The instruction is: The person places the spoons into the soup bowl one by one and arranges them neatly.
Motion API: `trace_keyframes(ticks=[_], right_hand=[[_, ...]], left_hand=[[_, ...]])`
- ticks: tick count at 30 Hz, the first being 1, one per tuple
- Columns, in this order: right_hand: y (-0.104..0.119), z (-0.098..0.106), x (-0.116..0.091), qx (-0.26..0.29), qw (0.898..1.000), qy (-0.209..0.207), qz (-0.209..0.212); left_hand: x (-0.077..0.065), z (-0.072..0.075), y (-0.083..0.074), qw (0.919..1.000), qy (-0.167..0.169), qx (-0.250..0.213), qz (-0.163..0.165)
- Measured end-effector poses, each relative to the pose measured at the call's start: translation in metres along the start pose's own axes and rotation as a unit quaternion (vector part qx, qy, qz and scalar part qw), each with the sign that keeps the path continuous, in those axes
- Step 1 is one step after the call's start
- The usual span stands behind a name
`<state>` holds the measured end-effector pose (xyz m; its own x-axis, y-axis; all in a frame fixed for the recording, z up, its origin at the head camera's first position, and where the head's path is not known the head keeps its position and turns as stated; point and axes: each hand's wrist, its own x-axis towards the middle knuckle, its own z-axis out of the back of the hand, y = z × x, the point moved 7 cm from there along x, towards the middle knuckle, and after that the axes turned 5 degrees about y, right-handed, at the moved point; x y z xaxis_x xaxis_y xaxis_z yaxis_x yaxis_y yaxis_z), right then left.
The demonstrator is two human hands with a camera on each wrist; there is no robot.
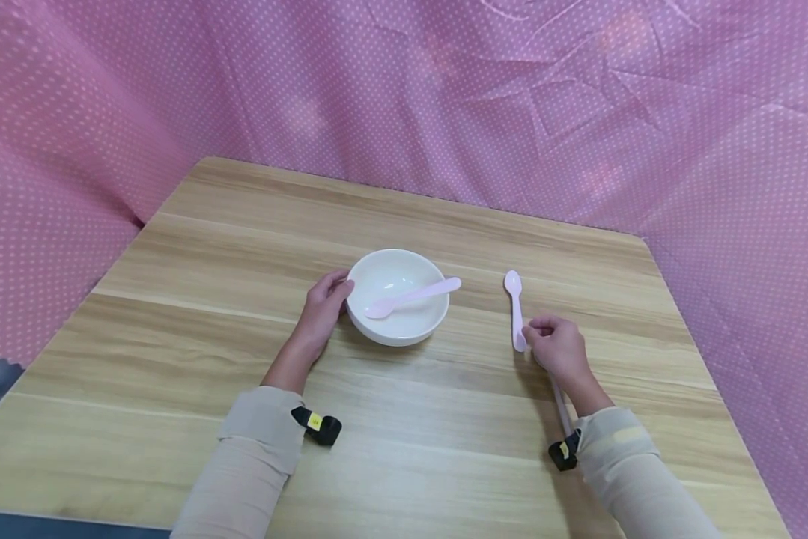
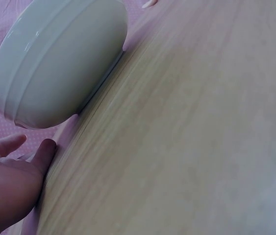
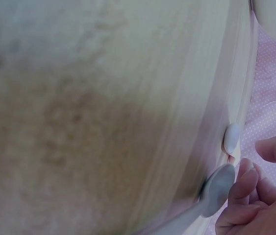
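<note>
A white bowl [image 1: 397, 333] stands on the table with a pale pink spoon [image 1: 417, 295] leaning across its inside. My left hand [image 1: 323, 307] holds the bowl at its left side, thumb at the rim; the left wrist view shows other fingers low beside its outer wall. To the right lies a second pale pink spoon [image 1: 516, 311], its head pointing away. Just beside that spoon's near end is my right hand [image 1: 560, 348], thumb and bent fingers apart in the right wrist view. Below its fingertips is a third spoon [image 3: 218, 191], partly hidden by the hand in the head view.
All of it rests on a wooden table [image 1: 410, 434] with rounded far corners. A pink dotted curtain [image 1: 404, 97] hangs behind the table and along both sides. Small black wrist cameras are strapped to both sleeves.
</note>
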<state>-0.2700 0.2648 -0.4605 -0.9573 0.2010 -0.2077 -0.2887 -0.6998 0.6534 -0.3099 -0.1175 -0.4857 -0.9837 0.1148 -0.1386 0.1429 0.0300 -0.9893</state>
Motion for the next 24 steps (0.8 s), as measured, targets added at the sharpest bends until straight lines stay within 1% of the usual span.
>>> trace_keyframes(ticks=[5, 11, 16, 18, 21, 24], right_hand=[[0.0, -0.001, -0.001, -0.021, 1.0, 0.001, 0.006], [0.004, -0.001, -0.002, -0.043, 0.998, -0.01, 0.032], [0.004, -0.002, -0.002, -0.049, 0.998, -0.007, 0.036], [0.004, -0.003, -0.002, -0.051, 0.998, -0.004, 0.032], [0.002, -0.004, -0.001, -0.054, 0.998, 0.001, 0.025], [0.002, -0.004, -0.001, -0.061, 0.998, 0.004, 0.028]], left_hand=[[0.0, 0.001, 0.001, 1.0, 0.002, 0.004, -0.001], [0.001, 0.0, 0.001, 0.9999, 0.006, -0.007, -0.007], [0.001, 0.0, 0.0, 0.9999, 0.011, -0.011, 0.0], [-0.001, 0.0, -0.003, 0.9998, 0.014, -0.011, 0.003], [-0.009, -0.002, -0.013, 0.9998, 0.016, -0.008, 0.002], [-0.016, -0.004, -0.023, 0.9999, 0.015, -0.002, 0.002]])
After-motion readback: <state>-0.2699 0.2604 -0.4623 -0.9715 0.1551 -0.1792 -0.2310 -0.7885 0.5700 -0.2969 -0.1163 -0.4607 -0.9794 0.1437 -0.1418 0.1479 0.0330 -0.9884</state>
